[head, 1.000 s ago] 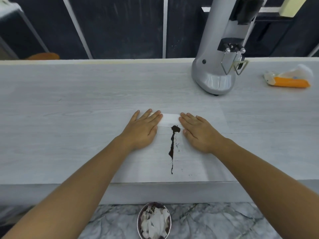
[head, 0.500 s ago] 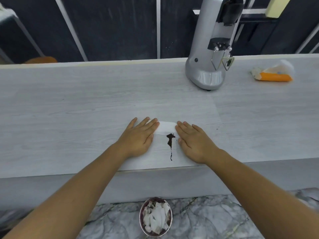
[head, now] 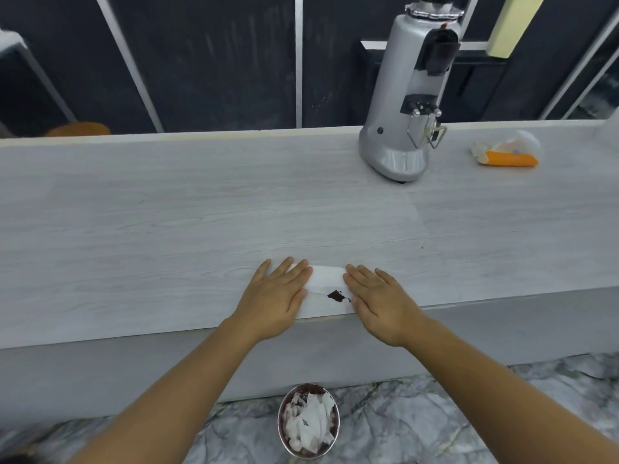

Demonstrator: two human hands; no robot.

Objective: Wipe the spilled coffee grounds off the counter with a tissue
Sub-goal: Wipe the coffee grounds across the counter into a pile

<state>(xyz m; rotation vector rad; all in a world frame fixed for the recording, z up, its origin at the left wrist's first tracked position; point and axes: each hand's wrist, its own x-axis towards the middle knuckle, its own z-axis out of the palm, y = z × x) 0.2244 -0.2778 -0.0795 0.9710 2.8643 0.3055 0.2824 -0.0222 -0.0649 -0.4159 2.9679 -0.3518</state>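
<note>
Worktop: long, pale wood grain, runs left to right.

Coffee grinder: silver, upright, well beyond the tissue and to its right.

Metal bin: on the floor, almost straight below the tissue, with crumpled tissues in it.

Left hand and right hand: both flat, palms down, one on each end of the tissue. Fingers are straight and close together. They press and grip nothing.

Tissue: a white band bare between the hands, long axis parallel to the worktop's front edge.

Coffee grounds: a small dark clump at the tissue's near side, just short of the front edge, nearer the right hand's thumb.

Judgement: a pull toward the body should carry the clump over the edge; the bin sits slightly left of it.
</note>
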